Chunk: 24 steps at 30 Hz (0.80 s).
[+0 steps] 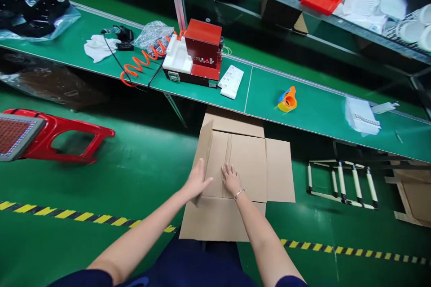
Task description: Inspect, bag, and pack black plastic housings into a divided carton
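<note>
A brown cardboard box [249,161] lies on the green floor in front of me with its flaps spread open. My left hand [197,184] rests against the raised left flap, fingers stretched out and together. My right hand [230,178], a bracelet on its wrist, lies flat on the folded panels in the middle of the box, fingers spread. Neither hand grips anything.
A long green workbench [303,107] runs behind the box, carrying a red machine [202,49], an orange coiled hose [141,63], a tape dispenser [287,99] and paper sheets [362,115]. A red plastic stool [57,139] lies left. A roller frame [341,184] sits right. Yellow-black floor tape [84,216] runs along the floor.
</note>
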Tool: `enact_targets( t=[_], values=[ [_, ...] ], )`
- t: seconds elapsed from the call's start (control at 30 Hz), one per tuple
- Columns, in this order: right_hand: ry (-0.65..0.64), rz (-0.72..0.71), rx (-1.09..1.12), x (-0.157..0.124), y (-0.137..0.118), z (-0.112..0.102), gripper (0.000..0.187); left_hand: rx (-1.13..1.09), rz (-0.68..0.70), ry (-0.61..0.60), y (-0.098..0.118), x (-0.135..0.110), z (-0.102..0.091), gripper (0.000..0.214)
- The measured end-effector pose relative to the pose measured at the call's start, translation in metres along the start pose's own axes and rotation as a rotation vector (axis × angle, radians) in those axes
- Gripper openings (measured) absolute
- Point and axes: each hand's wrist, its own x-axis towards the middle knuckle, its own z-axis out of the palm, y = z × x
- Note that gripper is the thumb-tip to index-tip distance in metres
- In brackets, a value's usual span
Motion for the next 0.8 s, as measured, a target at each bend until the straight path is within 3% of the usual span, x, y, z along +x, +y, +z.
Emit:
enact_targets(
  t=[0.1,0.2,0.3,0.47,0.53,0.63,0.73,0.8],
  values=[
    [0.074,0.034,0.079,-0.017,0.038,-0.030,0.056,0.183,-0.047,-0.064,0.056,0.024,0.066,0.077],
    [0.284,0.231,0.156,-0.040,0.101,-0.063,0.047,0.207,-0.053,-0.067,0.064,0.038,0.101,0.074],
    [0.432,0.418,0.251,-0.049,0.149,-0.071,0.046,0.220,-0.019,-0.048,0.049,0.039,0.112,0.072],
    [0.516,0.373,0.468,-0.039,0.177,-0.056,0.043,0.334,0.106,-0.050,0.040,0.037,0.127,0.067],
    [0.605,0.380,0.556,-0.045,0.204,-0.070,0.049,0.376,0.093,-0.061,0.041,0.040,0.135,0.065],
    [0.723,0.522,0.682,-0.067,0.268,-0.103,0.063,0.412,0.060,-0.059,0.040,0.044,0.144,0.064],
    [0.659,0.592,0.832,-0.093,0.317,-0.122,0.077,0.424,0.044,-0.061,0.039,0.046,0.147,0.064],
    [0.589,0.545,0.920,-0.109,0.324,-0.123,0.084,0.422,0.032,-0.065,0.039,0.045,0.147,0.064]
  ],
)
